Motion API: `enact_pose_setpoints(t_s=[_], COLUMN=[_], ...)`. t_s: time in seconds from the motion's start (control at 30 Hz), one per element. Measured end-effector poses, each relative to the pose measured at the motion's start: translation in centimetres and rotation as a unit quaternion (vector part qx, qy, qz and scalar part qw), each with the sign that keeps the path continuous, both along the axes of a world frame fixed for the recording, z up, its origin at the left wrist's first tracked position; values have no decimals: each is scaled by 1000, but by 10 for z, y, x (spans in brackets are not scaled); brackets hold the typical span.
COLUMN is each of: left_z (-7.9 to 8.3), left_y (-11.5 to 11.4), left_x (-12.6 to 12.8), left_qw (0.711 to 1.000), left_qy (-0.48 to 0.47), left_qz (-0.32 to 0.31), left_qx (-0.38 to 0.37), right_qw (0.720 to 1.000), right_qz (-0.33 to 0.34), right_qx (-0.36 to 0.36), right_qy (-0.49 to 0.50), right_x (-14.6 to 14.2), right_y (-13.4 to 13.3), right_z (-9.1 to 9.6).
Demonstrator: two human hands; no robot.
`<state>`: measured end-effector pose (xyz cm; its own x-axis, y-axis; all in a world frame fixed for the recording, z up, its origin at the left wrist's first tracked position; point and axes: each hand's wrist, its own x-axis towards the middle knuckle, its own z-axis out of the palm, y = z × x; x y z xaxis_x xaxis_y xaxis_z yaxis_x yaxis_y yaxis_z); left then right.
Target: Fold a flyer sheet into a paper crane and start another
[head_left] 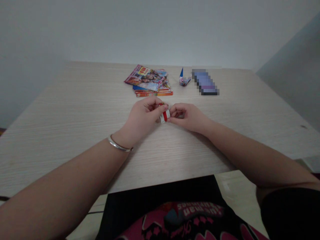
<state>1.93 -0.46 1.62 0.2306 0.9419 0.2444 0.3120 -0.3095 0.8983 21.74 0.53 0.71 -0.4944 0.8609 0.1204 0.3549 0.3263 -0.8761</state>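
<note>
Between my two hands, over the middle of the table, is a small folded piece of paper [165,116], white with a red band. My left hand [147,113] pinches it from the left, with the thumb lying across its upper part. From the right, my right hand [186,116] grips its edge with thumb and fingertips, the other fingers curled in. The far side of the folded paper is hidden by my fingers. A silver bangle [119,145] circles my left wrist.
Behind my hands lies a stack of colourful printed leaflets [150,80]. To its right stands a folded paper crane [184,80], blue and patterned, beside a pixelated phone-like object [205,82]. The pale wood table [75,100] ends at a wall at the back.
</note>
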Motion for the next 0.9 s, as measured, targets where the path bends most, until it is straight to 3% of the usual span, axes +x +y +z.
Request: enact_pose_setpoints(t_s=[0.13,0.23,0.37,0.57,0.77,0.9], left_z=[-6,-10,-7,-2,-1,-1], left_y=[4,5,3,2,1,1], left_x=[2,2,-2,-3,2,2], left_qw=[996,992,993,987,997,997], left_qy=[-44,-15,89,159,51,31], left_qz=[-51,-86,-57,-26,-64,-57], left_qx=[-59,-91,-43,16,-3,-51], right_qw=[999,998,998,997,999,999], right_qz=[-29,-54,-59,-26,-12,24], right_qx=[-23,-21,-30,-57,-44,-26], right_qy=[18,16,16,33,-8,-3], right_x=[4,8,8,6,5,8], right_y=[4,6,6,7,5,2], right_z=[0,0,-1,-5,-2,-2])
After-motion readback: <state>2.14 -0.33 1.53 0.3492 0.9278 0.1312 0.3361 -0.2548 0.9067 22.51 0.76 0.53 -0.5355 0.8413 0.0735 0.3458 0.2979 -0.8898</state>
